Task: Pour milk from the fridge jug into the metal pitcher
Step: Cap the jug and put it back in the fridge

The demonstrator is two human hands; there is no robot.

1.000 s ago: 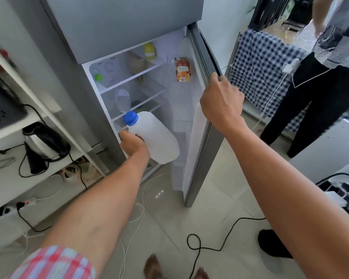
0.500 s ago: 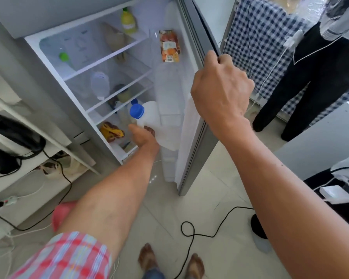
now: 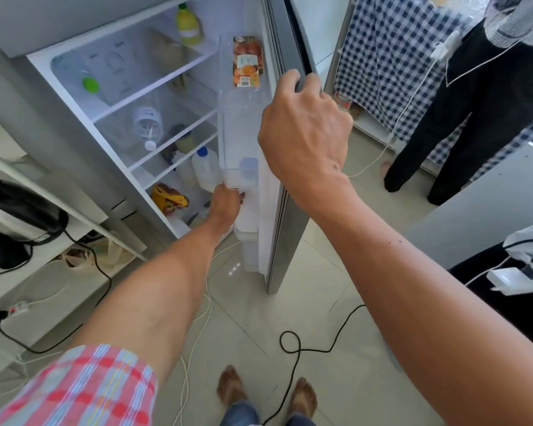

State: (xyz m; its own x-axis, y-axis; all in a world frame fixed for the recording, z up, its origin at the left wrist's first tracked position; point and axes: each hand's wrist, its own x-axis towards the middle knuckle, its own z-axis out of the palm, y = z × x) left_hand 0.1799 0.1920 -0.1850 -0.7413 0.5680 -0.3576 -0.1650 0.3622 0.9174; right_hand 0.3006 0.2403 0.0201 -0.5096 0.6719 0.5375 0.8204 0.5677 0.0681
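The fridge stands open. The white milk jug (image 3: 248,210) stands in the lower bin of the fridge door (image 3: 285,210). Its blue cap shows blurred through the translucent door bin above it. My left hand (image 3: 226,202) is closed around the jug's side, low inside the door. My right hand (image 3: 302,124) grips the door's top outer edge. A second white bottle with a blue cap (image 3: 204,170) stands on the fridge's lower shelf. No metal pitcher is in view.
A juice carton (image 3: 247,61) sits in the upper door bin. A person in black trousers (image 3: 474,118) stands at the right by a checked cloth (image 3: 382,56). A black cable (image 3: 305,342) loops across the tiled floor near my bare feet (image 3: 231,387). A kettle (image 3: 19,216) sits on the left shelf.
My left hand has carried the jug from in front of the fridge shelves to the right and down into the door's lower bin. My right hand has stayed on the door edge.
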